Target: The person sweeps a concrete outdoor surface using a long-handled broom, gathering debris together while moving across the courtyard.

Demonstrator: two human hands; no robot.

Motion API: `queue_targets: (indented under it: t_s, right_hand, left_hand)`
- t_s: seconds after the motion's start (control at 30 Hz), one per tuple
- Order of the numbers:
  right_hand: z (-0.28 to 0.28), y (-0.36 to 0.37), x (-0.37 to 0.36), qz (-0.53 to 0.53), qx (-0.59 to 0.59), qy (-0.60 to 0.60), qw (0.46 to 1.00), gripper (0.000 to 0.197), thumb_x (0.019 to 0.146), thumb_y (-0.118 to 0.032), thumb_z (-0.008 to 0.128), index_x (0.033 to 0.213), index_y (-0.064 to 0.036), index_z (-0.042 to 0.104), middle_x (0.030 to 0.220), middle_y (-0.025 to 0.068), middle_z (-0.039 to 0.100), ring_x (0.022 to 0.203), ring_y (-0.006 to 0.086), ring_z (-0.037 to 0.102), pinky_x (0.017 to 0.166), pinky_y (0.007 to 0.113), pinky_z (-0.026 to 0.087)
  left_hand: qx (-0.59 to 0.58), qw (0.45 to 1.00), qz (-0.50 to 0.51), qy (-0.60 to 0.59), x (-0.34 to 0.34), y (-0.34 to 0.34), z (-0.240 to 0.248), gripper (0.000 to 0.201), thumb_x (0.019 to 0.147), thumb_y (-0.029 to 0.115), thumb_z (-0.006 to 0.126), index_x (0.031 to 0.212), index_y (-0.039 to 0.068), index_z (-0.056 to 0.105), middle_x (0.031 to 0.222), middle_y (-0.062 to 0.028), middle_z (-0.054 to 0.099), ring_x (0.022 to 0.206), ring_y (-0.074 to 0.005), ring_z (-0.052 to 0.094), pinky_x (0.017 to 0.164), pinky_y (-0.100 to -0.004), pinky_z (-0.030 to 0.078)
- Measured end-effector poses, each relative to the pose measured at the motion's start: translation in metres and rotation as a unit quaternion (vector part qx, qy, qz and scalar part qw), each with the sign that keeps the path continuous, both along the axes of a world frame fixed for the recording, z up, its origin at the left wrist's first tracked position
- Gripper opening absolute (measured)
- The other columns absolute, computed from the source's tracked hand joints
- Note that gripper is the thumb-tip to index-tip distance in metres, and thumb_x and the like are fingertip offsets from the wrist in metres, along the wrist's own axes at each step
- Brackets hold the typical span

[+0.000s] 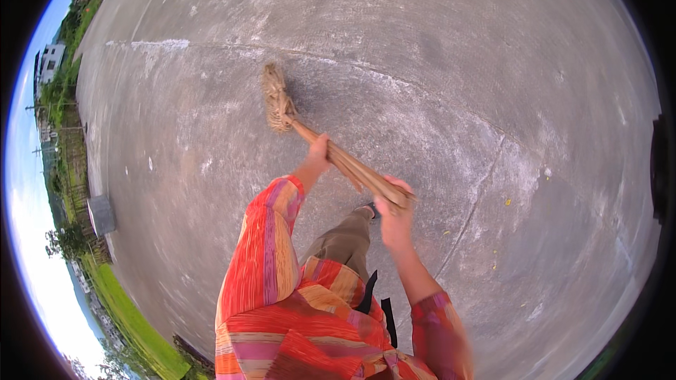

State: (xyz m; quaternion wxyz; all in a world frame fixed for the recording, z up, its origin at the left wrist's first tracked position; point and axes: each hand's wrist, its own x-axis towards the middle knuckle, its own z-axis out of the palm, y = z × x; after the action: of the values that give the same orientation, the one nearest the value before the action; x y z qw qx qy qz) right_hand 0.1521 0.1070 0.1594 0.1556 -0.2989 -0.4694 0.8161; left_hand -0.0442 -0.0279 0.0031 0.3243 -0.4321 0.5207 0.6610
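Note:
A tan broom [345, 158] of dry plant stalks slants across the middle of the view, its bushy head [273, 98] ahead and to the left, over the concrete. My left hand [319, 153] is closed round the handle, not far below the head. Higher up, my right hand [396, 207] grips the thick end of the handle, close to my body; it is a little blurred. Whether the bristles touch the ground I cannot tell. Both forearms come out of red, orange and purple striped sleeves.
Grey, worn concrete [493, 70] with pale patches and a long crack spreads around me. One dark shoe [372, 210] shows under my brown trousers. Small yellow leaves [508, 203] lie to the right. A grey block [101, 215] stands at the left edge, with green grass [127, 302] beyond.

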Motion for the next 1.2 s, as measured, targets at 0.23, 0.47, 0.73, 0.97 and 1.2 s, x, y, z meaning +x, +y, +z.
queue_targets:
  t_s: [0.23,0.47,0.73,0.97,1.2]
  right_hand:
    - [-0.021,0.001,-0.057,-0.001,-0.076,-0.069,0.995,0.041,0.074,-0.003,0.060,0.111,-0.0050,0.043,0.113,0.0083,0.047,0.105,0.0170,0.046,0.092,0.030,0.036]
    - [0.065,0.069,0.114,-0.227,-0.033,-0.146,0.962,0.045,0.081,-0.017,0.055,0.119,-0.0007,0.037,0.120,0.0124,0.043,0.117,0.0220,0.038,0.103,0.038,0.026]
    - [0.186,0.079,0.238,-0.373,0.337,-0.176,0.846,0.044,0.075,-0.021,0.060,0.110,-0.0028,0.040,0.111,0.0120,0.044,0.107,0.0285,0.043,0.094,0.042,0.033]
    - [0.278,0.109,0.257,-0.358,0.507,-0.002,0.784,0.043,0.065,-0.015,0.074,0.098,-0.0064,0.048,0.097,0.0085,0.052,0.092,0.0299,0.052,0.083,0.046,0.041]
    - [0.301,0.086,0.176,-0.365,0.392,0.168,0.828,0.023,0.065,-0.002,0.066,0.072,-0.0191,0.051,0.088,-0.0005,0.057,0.095,0.0245,0.052,0.085,0.048,0.038]
  left_hand:
    - [-0.086,0.995,-0.058,-0.007,-0.058,-0.018,-0.073,0.024,0.072,0.017,0.058,0.091,0.005,0.048,0.083,-0.0113,0.051,0.076,-0.0267,0.054,0.068,-0.0456,0.047]
    - [-0.019,0.958,-0.285,-0.004,0.101,0.149,-0.146,0.059,0.070,0.020,0.058,0.116,-0.005,0.032,0.097,-0.0207,0.051,0.084,-0.0292,0.058,0.071,-0.0452,0.048]
    - [0.299,0.926,-0.196,-0.121,0.306,0.330,0.043,0.016,0.064,0.006,0.062,0.077,0.003,0.052,0.069,-0.0070,0.053,0.059,-0.0178,0.054,0.050,-0.0354,0.046]
    - [0.418,0.843,-0.186,-0.282,0.345,0.337,0.153,0.021,0.068,0.012,0.060,0.084,0.008,0.047,0.080,-0.0050,0.052,0.075,-0.0212,0.055,0.071,-0.0403,0.048]
    - [0.456,0.844,-0.090,-0.267,0.205,0.234,0.165,0.022,0.071,0.018,0.060,0.085,0.006,0.048,0.083,-0.0077,0.053,0.081,-0.0253,0.056,0.080,-0.0438,0.047]
